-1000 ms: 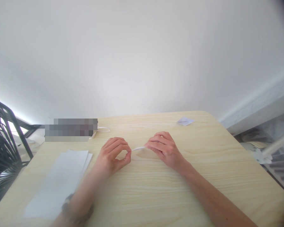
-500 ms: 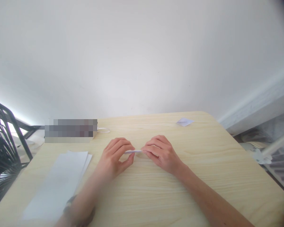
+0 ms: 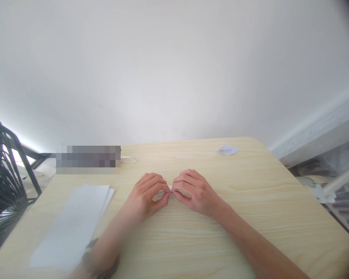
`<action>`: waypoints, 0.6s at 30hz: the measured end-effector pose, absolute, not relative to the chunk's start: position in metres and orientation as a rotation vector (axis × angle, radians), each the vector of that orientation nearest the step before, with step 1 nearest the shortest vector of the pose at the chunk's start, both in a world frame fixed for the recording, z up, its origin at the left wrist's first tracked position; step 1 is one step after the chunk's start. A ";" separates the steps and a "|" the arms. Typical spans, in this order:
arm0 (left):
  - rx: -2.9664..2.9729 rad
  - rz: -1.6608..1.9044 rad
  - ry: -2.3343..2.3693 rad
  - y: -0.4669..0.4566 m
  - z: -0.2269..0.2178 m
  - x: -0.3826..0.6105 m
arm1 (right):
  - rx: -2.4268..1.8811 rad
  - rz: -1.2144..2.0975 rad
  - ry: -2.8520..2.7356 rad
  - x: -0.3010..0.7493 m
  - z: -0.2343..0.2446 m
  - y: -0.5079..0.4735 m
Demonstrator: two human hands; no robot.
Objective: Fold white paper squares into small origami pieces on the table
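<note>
Near the middle of the table, my left hand and my right hand meet fingertip to fingertip over a small folded white paper. Thumb and forefinger of my left hand pinch the paper's near edge. My right hand pinches it from the other side, fingers curled. Most of the paper is hidden behind the fingers; only thin white slivers show. A dark band circles my left wrist.
White paper sheets lie stacked at the left of the wooden table. A diamond-shaped folded paper lies at the far right. A blurred-out object with a white loop stands back left, near a black chair.
My left hand has moved a little right, so the fingertips of both hands now meet. Less of the folded paper shows between them.
</note>
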State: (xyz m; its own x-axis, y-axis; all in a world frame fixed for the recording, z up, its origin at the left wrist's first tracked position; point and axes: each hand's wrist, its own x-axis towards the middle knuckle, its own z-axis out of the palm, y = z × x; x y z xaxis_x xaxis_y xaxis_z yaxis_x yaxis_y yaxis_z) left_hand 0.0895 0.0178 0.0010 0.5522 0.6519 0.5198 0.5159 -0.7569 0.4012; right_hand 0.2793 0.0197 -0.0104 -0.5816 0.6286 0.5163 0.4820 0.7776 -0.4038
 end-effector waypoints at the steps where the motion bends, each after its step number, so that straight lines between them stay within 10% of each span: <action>1: 2.593 0.981 0.988 0.018 0.001 0.089 | -0.834 0.291 -2.318 0.281 -0.010 0.020; 18: 2.633 1.009 1.069 0.023 -0.001 0.078 | -0.986 0.379 -2.274 0.302 -0.008 0.026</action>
State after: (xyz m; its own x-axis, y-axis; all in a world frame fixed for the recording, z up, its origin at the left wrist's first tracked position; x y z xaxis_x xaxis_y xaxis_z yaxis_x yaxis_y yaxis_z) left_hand 0.0781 0.0226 -0.0010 0.5266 0.6588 0.5373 0.5746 -0.7416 0.3462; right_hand 0.3017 0.0257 -0.0081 -0.5265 0.7334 0.4301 0.5543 0.6796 -0.4805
